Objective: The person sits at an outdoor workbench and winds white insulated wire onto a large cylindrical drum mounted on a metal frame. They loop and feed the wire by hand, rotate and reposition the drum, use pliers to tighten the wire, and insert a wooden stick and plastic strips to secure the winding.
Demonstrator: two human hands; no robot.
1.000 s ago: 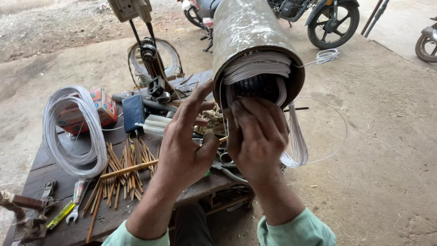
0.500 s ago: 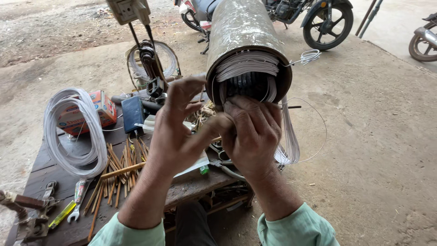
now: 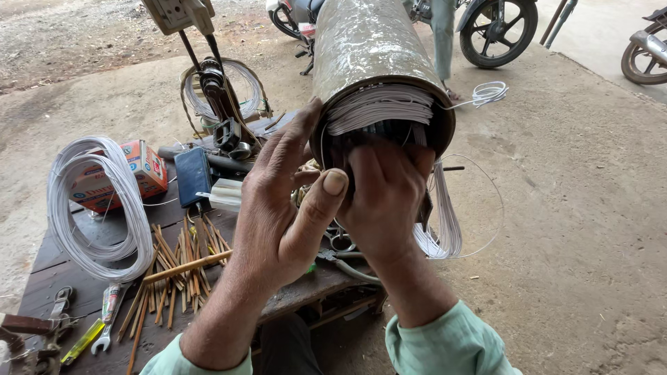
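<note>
A large grey metal cylinder, a motor housing, lies with its open end toward me. White winding wire fills the top of that opening, and a loop of it hangs down at the right. My right hand presses its fingers into the lower part of the opening, on the windings. My left hand is at the cylinder's left rim, fingers spread and thumb raised, fingertips touching the edge. What the right fingers grip inside is hidden.
A dark low bench carries a white wire coil, an orange box, several thin wooden sticks, a spanner and a dark blue case. A wire-winding stand is behind. Motorcycle wheels stand on the far concrete.
My left hand has moved from beside the right hand up to the cylinder's left rim, fingers opening. The right hand stays pressed in the opening. The view has shifted closer.
</note>
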